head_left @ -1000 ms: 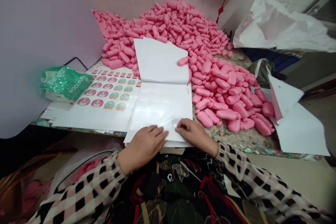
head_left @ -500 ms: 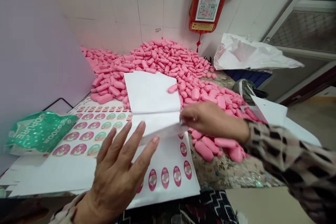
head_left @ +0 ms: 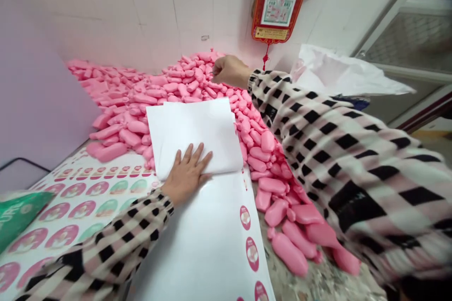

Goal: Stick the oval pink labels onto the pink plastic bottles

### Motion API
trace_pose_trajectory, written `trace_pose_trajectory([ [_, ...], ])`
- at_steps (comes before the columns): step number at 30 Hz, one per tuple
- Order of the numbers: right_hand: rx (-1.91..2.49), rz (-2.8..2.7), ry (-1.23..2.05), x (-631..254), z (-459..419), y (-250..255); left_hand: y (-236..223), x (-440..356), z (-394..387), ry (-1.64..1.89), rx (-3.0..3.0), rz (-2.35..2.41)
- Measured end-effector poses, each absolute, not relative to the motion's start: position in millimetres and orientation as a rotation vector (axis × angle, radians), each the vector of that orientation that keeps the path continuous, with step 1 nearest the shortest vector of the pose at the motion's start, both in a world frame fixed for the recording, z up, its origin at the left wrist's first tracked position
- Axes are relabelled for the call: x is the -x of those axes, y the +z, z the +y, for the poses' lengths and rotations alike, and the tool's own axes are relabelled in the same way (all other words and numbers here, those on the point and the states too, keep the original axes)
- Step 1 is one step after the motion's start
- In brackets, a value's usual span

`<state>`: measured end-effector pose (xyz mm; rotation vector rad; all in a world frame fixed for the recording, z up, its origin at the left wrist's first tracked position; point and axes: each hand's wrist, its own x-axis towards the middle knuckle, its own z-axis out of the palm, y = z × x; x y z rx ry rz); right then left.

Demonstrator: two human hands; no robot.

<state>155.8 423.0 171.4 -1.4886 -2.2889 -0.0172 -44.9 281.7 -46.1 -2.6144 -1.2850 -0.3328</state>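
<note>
A great heap of pink sausage-shaped pieces (head_left: pixel 169 87) spreads across the table (head_left: pixel 318 287) against the wall, with the right hand (head_left: pixel 229 71) over its top, fingers curled, though whether they are clamped on anything I cannot tell. In front of the heap lies the big sticker sheet (head_left: pixel 201 240), white with pink oval labels down its right side, and on its far part rests the smaller folded white paper (head_left: pixel 194 127), where the left hand (head_left: pixel 189 176) lies flat, fingers apart, gripping nothing

A red-framed calendar (head_left: pixel 278 2) hangs on white tiled wall (head_left: pixel 148 4).
</note>
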Motion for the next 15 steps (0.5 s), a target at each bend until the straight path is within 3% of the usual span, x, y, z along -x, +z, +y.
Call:
trace_pose_trajectory([
  [5,1.763,-2.362,-0.229,-180.3,432.7,126.8,-57.5,41.0,295.6,-0.258,2.631,-1.440],
  [15,1.881,-2.757,-0.053,-193.9,421.6,52.7,-57.2,39.6,292.0,-0.234,2.595,-1.478],
])
